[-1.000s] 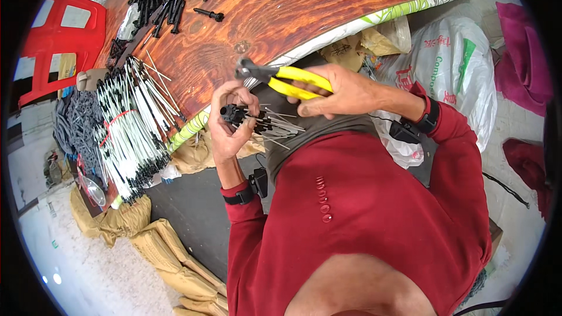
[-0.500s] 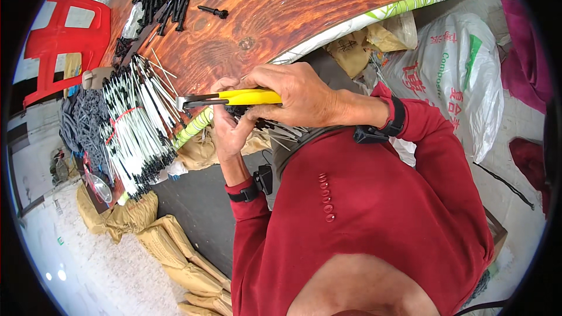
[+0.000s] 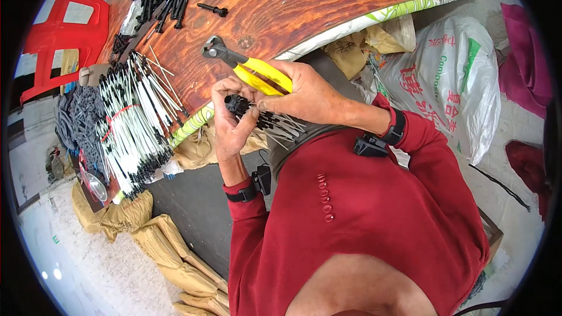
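Rod bundle (image 3: pixel 270 123), one, black clustered head with thin pale rods: head view, over the lap, just off the table (image 3: pixel 275 17) edge. Left hand (image 3: pixel 231 131): fingers curled narrowly round the bundle near its black head; hold on the individual rods hidden. Right hand (image 3: pixel 313 95): fingers closed on the yellow-handled pliers (image 3: pixel 246 64), thumb beside the rods; nose directed away from the bundle, over the table; whether its jaws are parted cannot be told. Hazards, as judged: rods fanning loosely toward the lap could slide out or drop if the left grip slackens; the nose, if swung back, could nip left fingers, these lying close to the black head; a thumb busy at the rods may leave the pliers less firmly held, liable to slip. Adjacent: tied rod stack (image 3: pixel 132 131) at the table corner, its loose upper rods (image 3: pixel 161 76) liable to scatter if the left arm knocks them.
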{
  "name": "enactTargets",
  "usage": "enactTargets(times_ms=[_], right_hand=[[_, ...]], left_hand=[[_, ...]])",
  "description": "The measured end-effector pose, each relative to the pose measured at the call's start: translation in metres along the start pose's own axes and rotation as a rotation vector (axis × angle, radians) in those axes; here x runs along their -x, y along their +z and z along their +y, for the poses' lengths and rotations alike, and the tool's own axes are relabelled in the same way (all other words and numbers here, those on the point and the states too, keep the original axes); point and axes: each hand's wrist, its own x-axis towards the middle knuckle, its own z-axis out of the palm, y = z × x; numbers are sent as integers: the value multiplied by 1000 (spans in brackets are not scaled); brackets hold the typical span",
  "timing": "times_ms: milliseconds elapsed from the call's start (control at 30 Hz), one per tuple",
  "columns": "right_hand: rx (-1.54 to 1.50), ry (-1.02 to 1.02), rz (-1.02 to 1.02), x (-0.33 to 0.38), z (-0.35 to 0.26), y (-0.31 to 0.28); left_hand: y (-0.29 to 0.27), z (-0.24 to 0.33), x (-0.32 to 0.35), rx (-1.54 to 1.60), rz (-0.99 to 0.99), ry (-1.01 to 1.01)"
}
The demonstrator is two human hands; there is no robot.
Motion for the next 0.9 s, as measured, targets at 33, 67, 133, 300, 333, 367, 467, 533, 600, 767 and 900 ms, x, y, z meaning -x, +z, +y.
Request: enactTargets(times_ms=[33, 67, 133, 300, 333, 367, 467, 533, 600, 767, 900], right_hand=[[31, -24, -8, 1, -2, 0], [63, -47, -16, 2, -4, -1], [49, 41, -50, 4, -13, -9], [125, 207, -211, 7, -36, -43], [179, 206, -247, 10, -38, -51], [186, 207, -254, 13, -41, -56], [210, 338, -213, 18, -51, -64], [257, 356, -266, 21, -49, -71], [335, 393, -365, 20, -47, -76], [597, 291, -554, 10, -63, -79], [598, 347, -610, 3, -68, -82]], left_hand=[[0, -1, 0, 1, 0, 0], [0, -1, 0, -29, 4, 3], [1, -3, -1, -87, 10, 10], [-3, -3, -3, 236, -14, 71], [-2, -2, -4, 247, -26, 68], [-2, 0, -4, 259, -37, 65], [-1, 2, -4, 278, -51, 56], [0, 3, -4, 293, -78, 26], [2, 6, -5, 247, -79, 24], [3, 6, -6, 149, -109, 62], [4, 4, -5, 156, -132, 79]])
